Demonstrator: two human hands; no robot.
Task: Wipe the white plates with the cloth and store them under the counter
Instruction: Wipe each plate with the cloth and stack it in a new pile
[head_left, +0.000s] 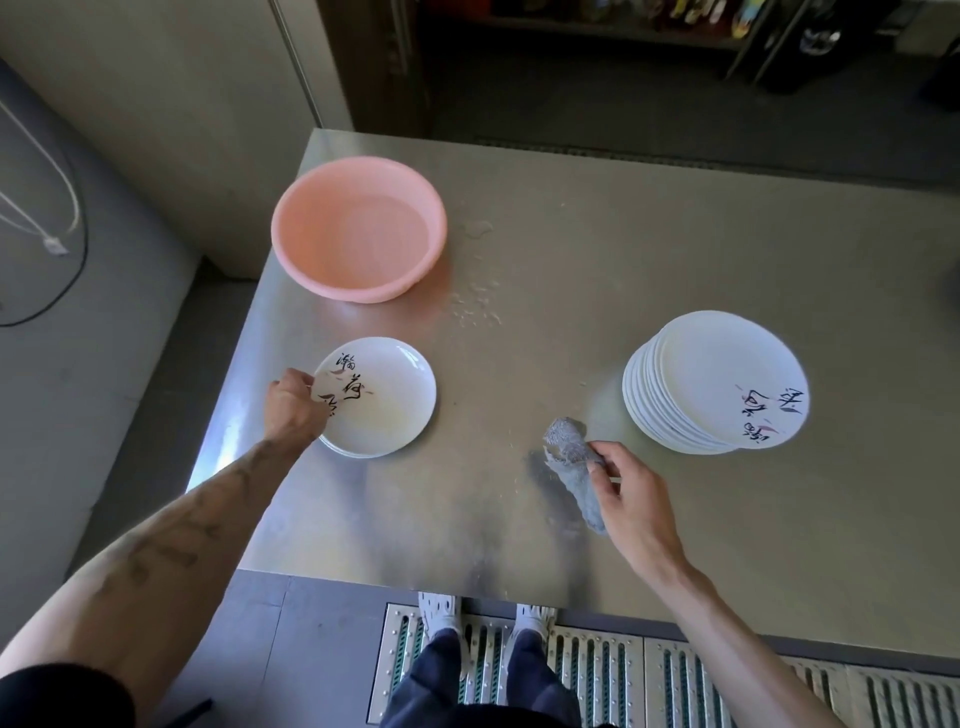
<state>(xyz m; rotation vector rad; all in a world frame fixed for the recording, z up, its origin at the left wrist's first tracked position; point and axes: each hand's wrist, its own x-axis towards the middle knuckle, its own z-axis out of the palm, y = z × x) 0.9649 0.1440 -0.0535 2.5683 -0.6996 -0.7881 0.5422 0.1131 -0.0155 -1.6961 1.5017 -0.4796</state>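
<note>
Now, left hand (293, 411) tight on plate (387, 410) rim by counter (467, 525) edge; right hand (635, 500) tight around cloth (570, 457).

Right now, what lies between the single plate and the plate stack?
Head view: the grey cloth, held by the right hand, lies between the single plate and the plate stack; the rest is bare counter.

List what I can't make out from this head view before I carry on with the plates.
- Storage space under the counter: hidden by its steel top, head view.
- Plate count in the stack: rims overlap, too fine to count.
- Fingertips of the left hand on the single plate: hidden behind the hand itself.
- Underside of the cloth held by the right hand: faces the counter.
</note>
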